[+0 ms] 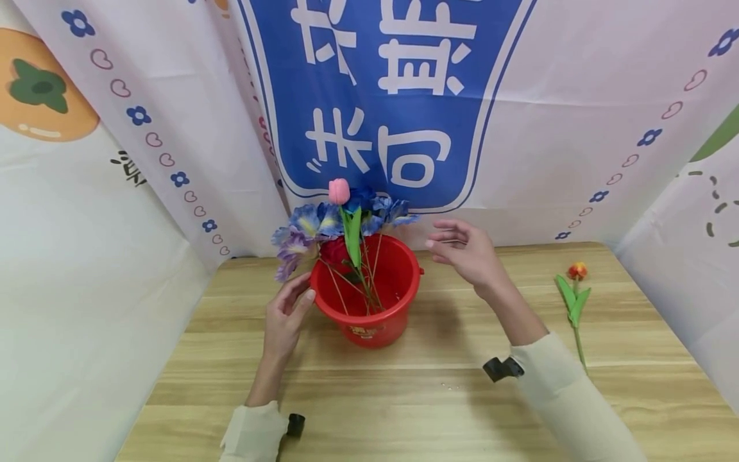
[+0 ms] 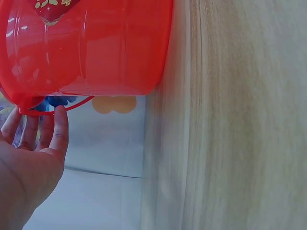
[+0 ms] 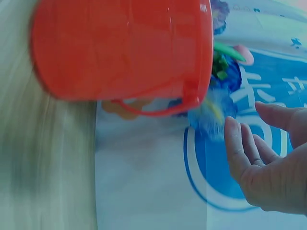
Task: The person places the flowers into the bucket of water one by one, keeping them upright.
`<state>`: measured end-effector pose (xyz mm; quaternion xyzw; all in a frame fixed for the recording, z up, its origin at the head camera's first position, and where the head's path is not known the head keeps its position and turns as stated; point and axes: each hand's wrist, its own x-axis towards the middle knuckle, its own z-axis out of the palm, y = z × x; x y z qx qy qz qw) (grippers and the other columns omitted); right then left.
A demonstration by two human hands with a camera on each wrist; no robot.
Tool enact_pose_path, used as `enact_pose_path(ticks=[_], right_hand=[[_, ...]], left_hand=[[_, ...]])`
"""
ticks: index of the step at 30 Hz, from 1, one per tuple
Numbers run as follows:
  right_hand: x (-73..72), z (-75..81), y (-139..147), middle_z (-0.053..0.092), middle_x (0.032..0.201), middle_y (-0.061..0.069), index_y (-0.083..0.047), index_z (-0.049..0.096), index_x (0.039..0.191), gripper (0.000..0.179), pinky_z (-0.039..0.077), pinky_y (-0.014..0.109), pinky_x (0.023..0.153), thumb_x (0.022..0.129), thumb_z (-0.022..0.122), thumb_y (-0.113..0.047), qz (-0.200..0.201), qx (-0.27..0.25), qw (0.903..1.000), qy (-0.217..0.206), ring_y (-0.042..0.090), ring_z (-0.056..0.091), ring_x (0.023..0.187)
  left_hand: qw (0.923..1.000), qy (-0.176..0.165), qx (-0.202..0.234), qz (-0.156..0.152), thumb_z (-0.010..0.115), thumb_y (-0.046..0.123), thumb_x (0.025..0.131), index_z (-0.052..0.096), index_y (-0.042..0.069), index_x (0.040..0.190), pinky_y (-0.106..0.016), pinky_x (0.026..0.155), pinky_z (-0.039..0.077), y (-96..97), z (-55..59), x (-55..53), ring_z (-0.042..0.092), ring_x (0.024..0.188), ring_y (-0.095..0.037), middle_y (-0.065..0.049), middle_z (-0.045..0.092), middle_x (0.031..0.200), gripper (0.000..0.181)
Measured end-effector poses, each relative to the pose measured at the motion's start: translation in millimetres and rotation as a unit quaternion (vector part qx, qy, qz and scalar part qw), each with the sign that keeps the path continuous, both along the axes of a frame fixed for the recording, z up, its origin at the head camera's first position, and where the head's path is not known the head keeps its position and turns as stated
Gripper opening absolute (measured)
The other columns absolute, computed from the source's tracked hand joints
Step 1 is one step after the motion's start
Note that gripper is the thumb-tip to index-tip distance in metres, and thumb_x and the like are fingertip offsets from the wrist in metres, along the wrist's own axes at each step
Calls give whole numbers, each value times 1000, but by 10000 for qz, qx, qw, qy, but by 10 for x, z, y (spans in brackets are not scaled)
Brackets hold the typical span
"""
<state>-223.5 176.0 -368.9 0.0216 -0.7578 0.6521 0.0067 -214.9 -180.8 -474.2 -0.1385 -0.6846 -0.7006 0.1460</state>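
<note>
A red bucket (image 1: 369, 327) stands upright on the wooden table with artificial flowers in it. Among these are blue and purple blooms (image 1: 306, 224), a dark red flower (image 1: 333, 249) and a pink tulip (image 1: 339, 191) with green leaves. My left hand (image 1: 287, 316) is at the bucket's left side, its fairly straight fingertips touching the rim beside the thin red handle (image 2: 79, 104). To the right of the bucket, my right hand (image 1: 466, 253) hovers in the air, fingers loosely bent and nothing held. In the right wrist view its fingertips (image 3: 231, 127) are apart from the bucket and near a blue bloom (image 3: 211, 115).
An orange-red tulip (image 1: 577, 271) with green leaves lies on the table (image 1: 416, 410) at the right. Behind the table hangs a white cloth with a blue sign (image 1: 381, 96), and more printed cloth closes off both sides. Small clear drops (image 1: 449, 386) dot the tabletop.
</note>
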Motion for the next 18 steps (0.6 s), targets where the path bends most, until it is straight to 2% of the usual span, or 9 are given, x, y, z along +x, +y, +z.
enact_pose_path(ticks=[4,7,13,15,18], right_hand=[[111,-67,191,65,139,26,1,54,151,55,67,32,94,102,74,-14,-118,17,9999,-40,12,73,108],[201,-116,336,68,131,17,1,53,151,54,67,29,93,103,73,-14,-247,-15,9996,-102,5,73,103],[322,-215,641,71,112,-9,4,48,155,60,65,24,92,104,73,-15,-391,-109,9991,-151,1,73,102],[360,-255,755,71,110,-11,2,49,154,59,65,23,92,103,74,-16,-398,-171,9989,-163,1,73,101],[422,-318,936,71,108,-11,-7,57,144,48,66,22,89,101,76,-16,-464,-404,9979,-188,2,74,98]], left_hand=[[10000,-1,-1,4,66,-7,101,64,-11,139,-18,101,60,-12,-4,0,69,124,-9,3,72,130,39],[10000,-34,5,-49,66,-6,101,63,-11,139,-19,101,61,-19,-17,-12,69,126,-12,3,71,130,39],[10000,-49,27,-72,66,-6,101,63,-10,140,-19,101,61,-25,-19,-20,69,126,-12,2,71,131,39],[10000,-35,29,-50,66,-6,101,63,-11,139,-19,102,60,-24,-20,-21,69,125,-11,1,71,131,39],[10000,-33,40,-18,67,-7,100,63,-12,139,-18,102,60,-21,-25,-20,69,124,-10,-1,71,131,39]])
